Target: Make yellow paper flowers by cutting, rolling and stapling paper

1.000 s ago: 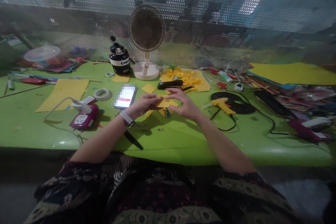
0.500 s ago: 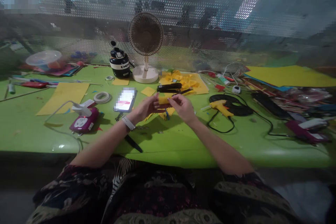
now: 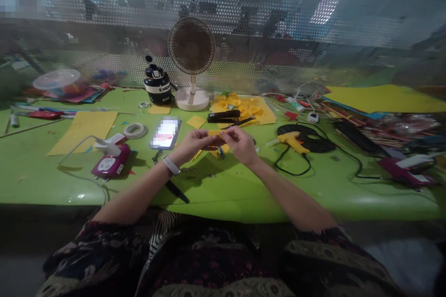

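Between my two hands is a small piece of yellow paper (image 3: 215, 133), bent over into a narrow shape. My left hand (image 3: 192, 145) is closed on its left side, thumb on top. My right hand (image 3: 241, 145) pinches its right end with thumb and fingertips. Just below and behind the hands lie crumpled yellow paper pieces (image 3: 198, 154) with a bit of blue, partly covered by the fingers. A black stapler (image 3: 224, 116) and dark scissors (image 3: 240, 123) rest just beyond. A loose yellow paper square (image 3: 195, 122) lies left of the stapler.
A phone (image 3: 165, 133), a tape roll (image 3: 134, 130) and a purple power socket (image 3: 110, 162) sit to the left. A yellow glue gun (image 3: 293, 141) with its cable lies right. A fan (image 3: 192, 97) and a bottle (image 3: 158, 87) stand behind, near yellow paper flowers (image 3: 240, 103).
The paper was a flat sheet and is now folded over and narrower. My right hand's spread fingers have closed into a pinch on its end. The camera view has shifted slightly.
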A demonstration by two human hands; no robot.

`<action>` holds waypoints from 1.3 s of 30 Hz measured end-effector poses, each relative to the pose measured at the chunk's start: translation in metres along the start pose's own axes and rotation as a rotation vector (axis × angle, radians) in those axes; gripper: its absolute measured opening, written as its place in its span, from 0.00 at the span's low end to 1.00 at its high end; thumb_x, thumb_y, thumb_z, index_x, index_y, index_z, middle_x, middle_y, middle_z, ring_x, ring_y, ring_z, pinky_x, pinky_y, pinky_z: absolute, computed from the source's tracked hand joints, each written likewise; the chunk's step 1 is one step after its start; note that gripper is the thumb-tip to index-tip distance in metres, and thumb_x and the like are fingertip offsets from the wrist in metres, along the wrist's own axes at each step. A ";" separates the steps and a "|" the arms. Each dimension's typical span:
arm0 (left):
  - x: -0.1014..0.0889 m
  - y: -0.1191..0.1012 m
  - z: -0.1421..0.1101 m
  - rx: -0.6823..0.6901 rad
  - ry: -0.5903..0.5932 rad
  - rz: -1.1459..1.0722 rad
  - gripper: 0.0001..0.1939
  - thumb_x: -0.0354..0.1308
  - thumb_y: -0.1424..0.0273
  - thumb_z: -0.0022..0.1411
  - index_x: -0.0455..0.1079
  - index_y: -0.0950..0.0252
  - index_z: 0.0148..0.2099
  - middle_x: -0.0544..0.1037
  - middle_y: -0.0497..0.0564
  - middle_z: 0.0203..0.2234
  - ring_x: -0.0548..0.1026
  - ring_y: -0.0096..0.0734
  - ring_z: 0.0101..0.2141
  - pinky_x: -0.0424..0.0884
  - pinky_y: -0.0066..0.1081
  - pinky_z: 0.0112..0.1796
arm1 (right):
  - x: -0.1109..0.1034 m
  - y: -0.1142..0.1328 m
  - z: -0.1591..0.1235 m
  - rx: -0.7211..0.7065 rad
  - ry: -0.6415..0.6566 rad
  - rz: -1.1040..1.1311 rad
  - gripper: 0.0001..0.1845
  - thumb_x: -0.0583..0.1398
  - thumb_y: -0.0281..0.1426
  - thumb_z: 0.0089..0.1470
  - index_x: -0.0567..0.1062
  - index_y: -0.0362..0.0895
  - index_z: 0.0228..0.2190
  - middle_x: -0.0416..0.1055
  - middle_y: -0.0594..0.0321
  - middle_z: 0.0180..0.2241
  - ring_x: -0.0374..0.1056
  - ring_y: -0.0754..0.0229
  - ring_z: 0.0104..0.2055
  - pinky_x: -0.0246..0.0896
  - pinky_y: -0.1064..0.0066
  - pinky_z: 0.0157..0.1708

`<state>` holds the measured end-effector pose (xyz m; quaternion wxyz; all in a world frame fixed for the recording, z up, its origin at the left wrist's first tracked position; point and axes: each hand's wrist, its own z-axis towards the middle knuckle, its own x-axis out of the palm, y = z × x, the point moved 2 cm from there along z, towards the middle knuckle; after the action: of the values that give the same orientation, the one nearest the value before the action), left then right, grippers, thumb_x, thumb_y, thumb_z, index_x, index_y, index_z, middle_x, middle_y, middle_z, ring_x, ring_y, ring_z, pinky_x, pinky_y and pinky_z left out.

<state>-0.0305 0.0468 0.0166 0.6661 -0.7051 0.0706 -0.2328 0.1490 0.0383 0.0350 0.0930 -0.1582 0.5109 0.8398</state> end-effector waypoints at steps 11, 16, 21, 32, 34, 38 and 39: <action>0.001 0.000 -0.001 -0.020 -0.069 0.043 0.20 0.71 0.57 0.52 0.77 0.71 0.36 0.84 0.60 0.35 0.82 0.32 0.33 0.79 0.33 0.37 | 0.000 0.004 -0.002 -0.141 -0.030 -0.116 0.17 0.58 0.46 0.60 0.70 0.46 0.29 0.74 0.61 0.28 0.71 0.59 0.30 0.68 0.65 0.35; 0.004 -0.002 -0.002 -0.024 -0.075 0.050 0.19 0.70 0.57 0.53 0.77 0.71 0.36 0.84 0.59 0.34 0.82 0.31 0.32 0.79 0.32 0.37 | 0.000 0.005 -0.002 -0.175 -0.035 -0.125 0.14 0.59 0.43 0.60 0.71 0.45 0.30 0.74 0.60 0.29 0.72 0.58 0.31 0.68 0.65 0.36; 0.004 -0.001 -0.002 -0.021 -0.086 0.039 0.20 0.71 0.57 0.52 0.77 0.71 0.36 0.83 0.59 0.33 0.82 0.31 0.31 0.79 0.32 0.36 | 0.000 0.002 -0.001 -0.139 -0.026 -0.098 0.15 0.59 0.44 0.59 0.71 0.46 0.30 0.75 0.59 0.30 0.72 0.58 0.32 0.69 0.64 0.36; 0.004 -0.002 -0.003 0.006 -0.062 0.072 0.22 0.69 0.54 0.53 0.78 0.71 0.38 0.84 0.60 0.35 0.82 0.32 0.32 0.79 0.32 0.36 | 0.001 0.001 -0.001 -0.113 -0.066 -0.078 0.15 0.60 0.44 0.59 0.71 0.46 0.30 0.74 0.61 0.29 0.71 0.59 0.31 0.68 0.66 0.35; 0.006 -0.003 -0.004 0.010 -0.063 0.073 0.23 0.69 0.54 0.53 0.78 0.71 0.38 0.84 0.60 0.35 0.82 0.33 0.32 0.79 0.32 0.37 | 0.001 0.000 -0.002 -0.115 -0.073 -0.081 0.15 0.60 0.44 0.59 0.71 0.46 0.29 0.74 0.61 0.29 0.71 0.59 0.31 0.68 0.66 0.34; 0.009 -0.005 -0.005 0.018 -0.076 0.063 0.24 0.70 0.53 0.51 0.77 0.71 0.36 0.84 0.60 0.33 0.82 0.33 0.31 0.79 0.32 0.36 | 0.001 0.002 -0.002 -0.125 -0.087 -0.083 0.15 0.60 0.44 0.59 0.71 0.46 0.29 0.74 0.61 0.29 0.71 0.59 0.31 0.68 0.66 0.35; 0.009 -0.006 -0.005 0.019 -0.079 0.060 0.24 0.70 0.53 0.50 0.77 0.71 0.36 0.84 0.60 0.32 0.82 0.32 0.31 0.79 0.32 0.35 | 0.001 0.003 -0.002 -0.127 -0.088 -0.082 0.15 0.60 0.43 0.59 0.71 0.46 0.29 0.73 0.61 0.29 0.71 0.59 0.31 0.68 0.66 0.35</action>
<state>-0.0256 0.0390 0.0244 0.6818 -0.7048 0.0631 -0.1854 0.1476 0.0352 0.0358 0.1393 -0.1476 0.4454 0.8720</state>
